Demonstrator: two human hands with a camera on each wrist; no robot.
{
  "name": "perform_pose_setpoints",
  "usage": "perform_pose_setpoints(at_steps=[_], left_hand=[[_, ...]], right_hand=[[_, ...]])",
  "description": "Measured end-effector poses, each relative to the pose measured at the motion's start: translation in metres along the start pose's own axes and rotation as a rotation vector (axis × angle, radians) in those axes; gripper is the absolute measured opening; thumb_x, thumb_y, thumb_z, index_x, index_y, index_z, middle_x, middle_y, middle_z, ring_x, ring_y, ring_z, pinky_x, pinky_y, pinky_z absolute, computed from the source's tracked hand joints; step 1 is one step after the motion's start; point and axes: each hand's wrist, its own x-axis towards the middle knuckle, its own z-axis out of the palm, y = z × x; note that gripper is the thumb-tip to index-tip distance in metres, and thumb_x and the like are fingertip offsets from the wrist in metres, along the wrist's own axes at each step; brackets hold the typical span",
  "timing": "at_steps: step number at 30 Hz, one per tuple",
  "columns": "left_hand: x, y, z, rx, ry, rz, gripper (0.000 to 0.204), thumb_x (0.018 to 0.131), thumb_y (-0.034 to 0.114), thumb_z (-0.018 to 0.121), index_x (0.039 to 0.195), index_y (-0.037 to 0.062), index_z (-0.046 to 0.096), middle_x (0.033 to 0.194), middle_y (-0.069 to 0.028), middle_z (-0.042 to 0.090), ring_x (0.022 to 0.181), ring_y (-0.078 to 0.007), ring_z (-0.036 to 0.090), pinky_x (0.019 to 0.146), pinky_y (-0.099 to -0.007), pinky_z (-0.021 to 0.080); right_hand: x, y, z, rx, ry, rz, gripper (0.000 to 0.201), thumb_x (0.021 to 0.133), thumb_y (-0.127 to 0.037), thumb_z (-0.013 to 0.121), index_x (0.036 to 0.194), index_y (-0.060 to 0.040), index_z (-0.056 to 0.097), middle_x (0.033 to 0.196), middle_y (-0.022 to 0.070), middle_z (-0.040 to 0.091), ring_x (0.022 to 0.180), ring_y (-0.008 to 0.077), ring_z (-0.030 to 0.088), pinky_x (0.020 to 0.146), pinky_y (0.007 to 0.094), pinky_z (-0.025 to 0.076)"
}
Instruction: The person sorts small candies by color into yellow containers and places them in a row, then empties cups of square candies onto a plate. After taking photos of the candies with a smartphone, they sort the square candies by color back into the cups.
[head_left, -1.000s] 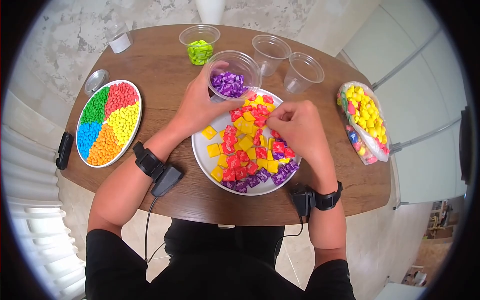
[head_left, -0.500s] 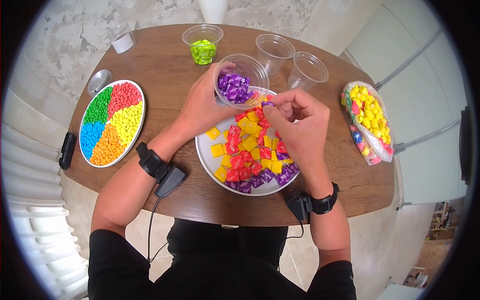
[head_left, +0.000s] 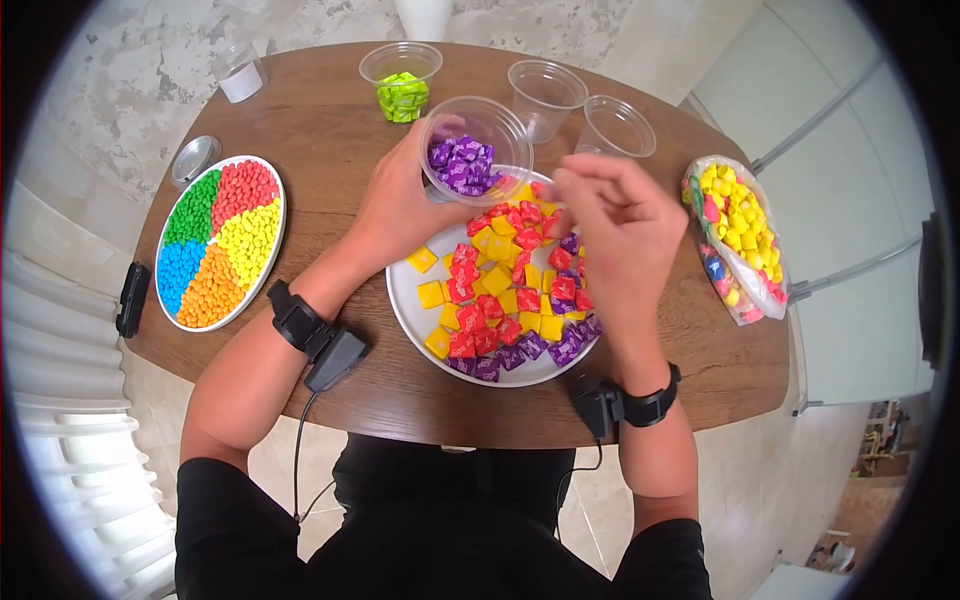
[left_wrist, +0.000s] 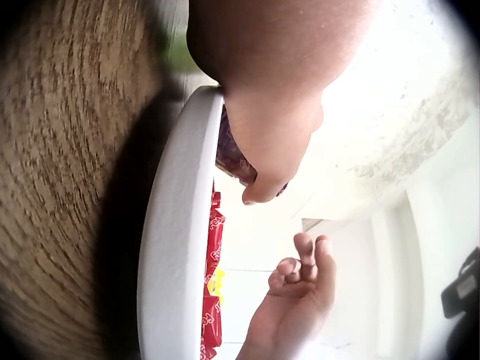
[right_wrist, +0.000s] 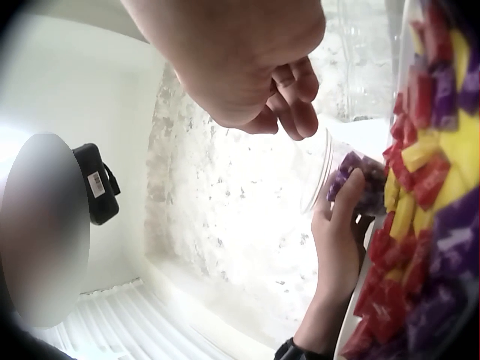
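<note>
My left hand (head_left: 395,195) grips a clear plastic cup (head_left: 476,110), tilted over the far left rim of a white plate (head_left: 405,312). Purple wrapped candies (head_left: 463,168) fill the bottom of this cup. Red, yellow and purple wrapped candies (head_left: 495,278) are spread over the plate, the purple mostly at its near edge. To the right of the cup, above the plate, is my right hand (head_left: 630,230). Its fingers (right_wrist: 300,112) hang loosely bent in the right wrist view, with nothing between them.
Behind stand a cup of green candies (head_left: 402,98) and two clear cups, one at the back (head_left: 548,88) and one beside it (head_left: 618,118). A plate of colour-sorted small candies (head_left: 284,212) lies left, near a jar (head_left: 240,80) and lid (head_left: 195,158). A bag (head_left: 735,240) lies right.
My right hand rose from the plate to the tilted cup with a purple candy pinched, and now is back to the right without it. The left hand keeps the cup nearly in place.
</note>
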Motion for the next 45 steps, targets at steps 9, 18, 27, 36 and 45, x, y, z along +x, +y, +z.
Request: perform_pose_setpoints(at_steps=[9, 18, 27, 36, 45], left_hand=[[0.000, -0.001, 0.000, -0.079, 0.002, -0.095, 0.077, 0.075, 0.017, 0.092, 0.141, 0.0041, 0.055, 0.133, -0.0129, 0.064, 0.127, -0.0226, 0.060, 0.111, -0.0376, 0.047], [-0.002, -0.003, 0.000, -0.068, -0.015, -0.113, 0.079, 0.076, 0.017, 0.092, 0.144, 0.0049, 0.053, 0.137, -0.0130, 0.063, 0.130, -0.0231, 0.059, 0.112, -0.0381, 0.046], [-0.001, -0.004, 0.001, -0.071, -0.021, -0.089, 0.080, 0.075, 0.015, 0.093, 0.144, 0.0048, 0.052, 0.138, -0.0122, 0.063, 0.131, -0.0225, 0.059, 0.113, -0.0380, 0.046], [-0.001, -0.002, 0.000, -0.084, -0.032, -0.099, 0.081, 0.075, 0.016, 0.093, 0.144, 0.0046, 0.053, 0.137, -0.0123, 0.063, 0.131, -0.0225, 0.059, 0.112, -0.0381, 0.047], [-0.001, -0.003, 0.001, -0.082, -0.026, -0.082, 0.081, 0.075, 0.017, 0.093, 0.144, 0.0042, 0.053, 0.134, -0.0128, 0.065, 0.128, -0.0225, 0.061, 0.111, -0.0380, 0.048]], right_hand=[[0.020, 0.006, -0.048, -0.966, -0.308, 0.255, 0.021, 0.083, -0.018, 0.080, 0.089, 0.0020, 0.080, 0.065, 0.0130, 0.070, 0.060, 0.0193, 0.067, 0.061, 0.0338, 0.051], [0.015, -0.006, -0.040, -1.014, -0.403, 0.337, 0.021, 0.076, -0.019, 0.083, 0.086, -0.0012, 0.078, 0.076, 0.0198, 0.073, 0.078, 0.0360, 0.074, 0.080, 0.0438, 0.057], [0.007, 0.005, -0.022, -0.602, -0.309, 0.098, 0.017, 0.077, -0.006, 0.081, 0.077, 0.0008, 0.065, 0.064, 0.0119, 0.063, 0.059, 0.0231, 0.063, 0.061, 0.0355, 0.051], [0.004, 0.009, -0.008, -0.365, -0.159, 0.048, 0.015, 0.080, 0.002, 0.077, 0.078, 0.0004, 0.063, 0.064, 0.0019, 0.059, 0.059, 0.0064, 0.053, 0.054, 0.0256, 0.044], [-0.003, 0.003, 0.000, -0.200, -0.115, 0.020, 0.015, 0.083, 0.004, 0.077, 0.081, -0.0009, 0.063, 0.062, 0.0002, 0.060, 0.056, 0.0030, 0.053, 0.054, 0.0222, 0.043]])
